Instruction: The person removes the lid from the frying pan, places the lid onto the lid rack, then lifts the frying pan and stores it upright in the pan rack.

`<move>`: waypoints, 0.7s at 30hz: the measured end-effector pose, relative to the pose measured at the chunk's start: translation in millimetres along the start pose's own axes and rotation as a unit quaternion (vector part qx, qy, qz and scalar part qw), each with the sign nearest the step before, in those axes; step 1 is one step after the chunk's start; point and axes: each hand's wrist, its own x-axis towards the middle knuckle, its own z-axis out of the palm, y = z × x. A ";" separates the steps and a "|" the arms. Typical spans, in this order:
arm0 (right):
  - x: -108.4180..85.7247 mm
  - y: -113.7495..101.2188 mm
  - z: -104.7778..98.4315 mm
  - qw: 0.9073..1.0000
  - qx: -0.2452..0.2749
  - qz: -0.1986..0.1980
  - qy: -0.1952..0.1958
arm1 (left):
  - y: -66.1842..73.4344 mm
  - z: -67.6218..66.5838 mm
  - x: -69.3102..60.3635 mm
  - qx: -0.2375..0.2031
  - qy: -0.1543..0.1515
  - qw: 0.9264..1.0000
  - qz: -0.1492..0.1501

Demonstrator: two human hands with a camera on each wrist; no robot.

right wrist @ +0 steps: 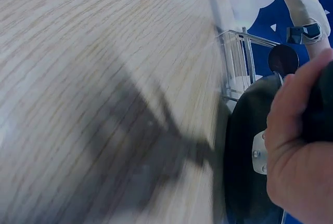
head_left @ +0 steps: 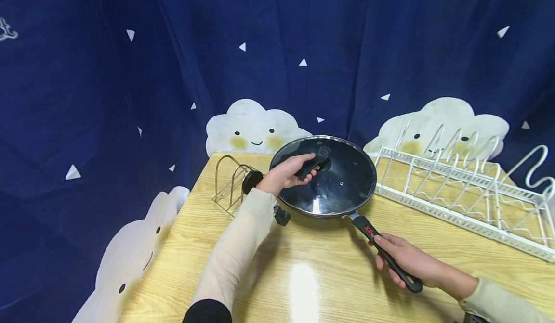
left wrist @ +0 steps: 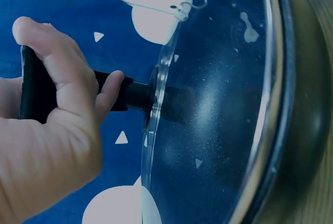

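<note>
A dark pan (right wrist: 247,146) has a round glass lid (head_left: 347,188) with a metal rim lying on it. My left hand (head_left: 289,171) grips the lid's upright black handle (head_left: 322,155), fingers curled round it, as the left wrist view also shows. My right hand (head_left: 407,258) holds the pan's long black handle (head_left: 363,226), thumb along the top and fingers beneath. In the right wrist view the pan's underside edge and a metal handle bracket (right wrist: 259,153) show beside that hand. The glass hides most of the pan's inside.
A gold wire rack (head_left: 230,181) stands left of the pan, with a dark round disc (head_left: 252,182) by it. To the right is a long white wire dish rack (head_left: 455,202). Both are on a wooden table (head_left: 329,270) before a blue curtain (head_left: 277,19).
</note>
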 end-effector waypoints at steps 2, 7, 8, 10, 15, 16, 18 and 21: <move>1.4 -0.1 0.1 1.000 -0.001 0.004 0.003 | 1.1 -1.0 -1.1 -0.013 -0.003 1.000 -0.008; 3.6 0.8 -0.7 1.000 0.002 0.017 0.008 | 3.5 -3.5 -2.7 -0.042 -0.015 0.999 -0.024; 3.8 1.0 -0.9 1.000 0.002 0.017 0.008 | 3.1 -3.4 -2.4 -0.044 -0.016 0.999 -0.023; 3.9 1.0 -0.7 1.000 -0.001 0.019 0.011 | 1.6 -2.8 -1.3 -0.042 -0.015 0.999 -0.019; 2.1 1.4 1.2 0.999 -0.012 0.029 0.025 | -2.5 0.6 1.4 -0.019 0.001 1.000 -0.008; 1.8 1.4 1.4 0.999 -0.014 0.030 0.026 | -2.6 1.2 1.5 -0.014 0.003 1.000 -0.007; 1.4 1.0 1.3 0.999 -0.016 0.034 0.027 | -2.6 1.7 2.2 -0.002 0.007 1.000 -0.006; 1.0 0.2 1.4 0.999 -0.021 0.037 0.028 | -2.0 1.9 3.0 0.017 0.007 1.000 -0.002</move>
